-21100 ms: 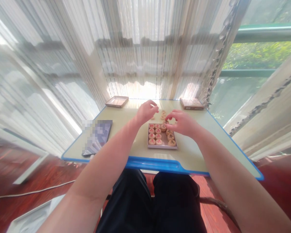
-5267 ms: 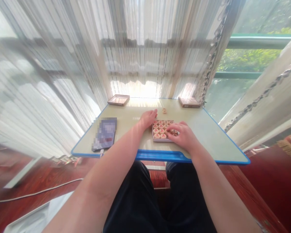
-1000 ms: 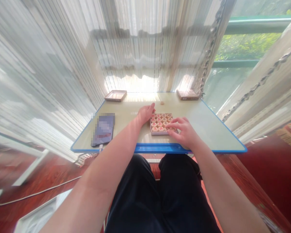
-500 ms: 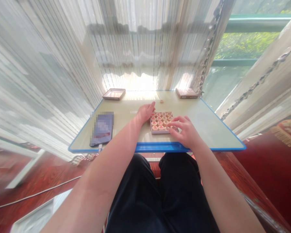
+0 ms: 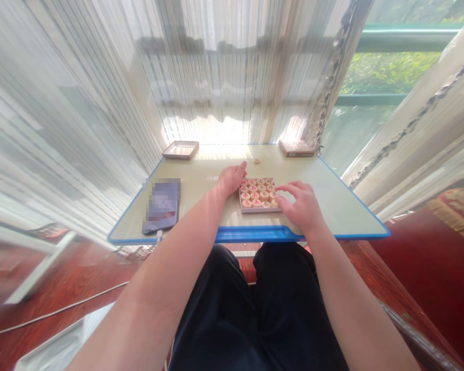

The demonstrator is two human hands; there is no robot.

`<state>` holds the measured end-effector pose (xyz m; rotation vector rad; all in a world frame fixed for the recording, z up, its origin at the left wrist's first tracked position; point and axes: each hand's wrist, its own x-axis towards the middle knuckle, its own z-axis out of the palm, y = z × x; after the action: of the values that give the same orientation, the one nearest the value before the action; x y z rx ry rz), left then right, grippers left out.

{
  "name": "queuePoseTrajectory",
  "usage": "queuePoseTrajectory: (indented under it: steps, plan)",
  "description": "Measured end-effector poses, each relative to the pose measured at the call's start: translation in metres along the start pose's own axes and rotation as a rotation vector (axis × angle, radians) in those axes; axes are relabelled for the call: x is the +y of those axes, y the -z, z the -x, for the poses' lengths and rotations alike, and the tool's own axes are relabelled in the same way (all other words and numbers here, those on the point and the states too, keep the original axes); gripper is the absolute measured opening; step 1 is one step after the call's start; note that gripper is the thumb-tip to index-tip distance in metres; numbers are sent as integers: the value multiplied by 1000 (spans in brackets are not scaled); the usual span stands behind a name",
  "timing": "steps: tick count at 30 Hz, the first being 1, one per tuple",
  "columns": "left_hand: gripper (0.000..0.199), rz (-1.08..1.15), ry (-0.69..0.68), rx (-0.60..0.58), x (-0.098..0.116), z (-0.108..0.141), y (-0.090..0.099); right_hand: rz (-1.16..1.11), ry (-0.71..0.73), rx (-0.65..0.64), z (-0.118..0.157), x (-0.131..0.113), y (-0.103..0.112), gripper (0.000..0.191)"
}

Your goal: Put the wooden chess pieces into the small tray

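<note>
A shallow box (image 5: pixel 260 209) filled with round xiangqi pieces (image 5: pixel 254 195) in rows sits near the front of the table, red characters showing on many of them. My left hand (image 5: pixel 232 179) rests at the box's far left corner, thumb raised and fingers curled; whatever lies inside those fingers is hidden. At the right side of the box is my right hand (image 5: pixel 303 206), its thumb and fingertips apart, by the right-hand column of pieces. A single loose piece (image 5: pixel 257 162) lies on the table beyond the box.
The pale table (image 5: pixel 340 206) has a blue rim. An open box lid or tray (image 5: pixel 181 150) stands at the back left, a closed-looking box (image 5: pixel 296 148) at the back right. A tablet-like device (image 5: pixel 164 203) with a cable plug lies on the left. Sheer curtains hang behind.
My right hand has shifted right, from over the pieces to the box's right edge, uncovering more pieces there. My left hand stays in place.
</note>
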<state>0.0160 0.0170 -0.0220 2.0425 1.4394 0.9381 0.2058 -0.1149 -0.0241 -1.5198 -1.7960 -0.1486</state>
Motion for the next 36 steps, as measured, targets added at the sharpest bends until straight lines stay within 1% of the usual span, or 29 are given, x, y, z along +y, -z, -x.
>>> queuePoseTrajectory:
  steps: [5, 8, 11, 14, 17, 19, 22, 25, 27, 32, 36]
  plan:
    - [60, -5, 6, 3, 0, 0, -1, 8, -18, 32, -5, 4, -5, 26]
    - [59, -10, 4, -4, -1, -1, -2, 42, -108, 68, -9, 10, -9, 27]
    - [60, -12, 3, -12, -2, -3, -2, 26, -208, 68, -12, 18, -13, 27]
    - [61, -12, 9, -14, -2, -3, -2, -7, -271, 37, -17, 26, -19, 29]
    - [62, -15, -7, -29, -1, -2, -2, 25, -297, -71, -32, 38, -27, 31]
    - [63, -16, -14, -31, -2, -2, -1, 80, -282, -208, -47, 48, -33, 34]
    - [63, -27, -5, -35, -2, -3, -2, 76, -215, -295, -74, 62, -41, 33]
    - [63, -38, 10, -35, -2, -4, -2, 51, -166, -330, -98, 67, -49, 31]
    - [62, -38, 0, -29, -1, -4, -2, 16, -136, -355, -109, 66, -55, 35]
    - [64, -83, -25, -46, 1, -5, 0, -60, -84, -391, -129, 63, -71, 42]
    - [65, -137, -45, -10, 1, -6, -1, -70, 9, -423, -142, 67, -82, 43]
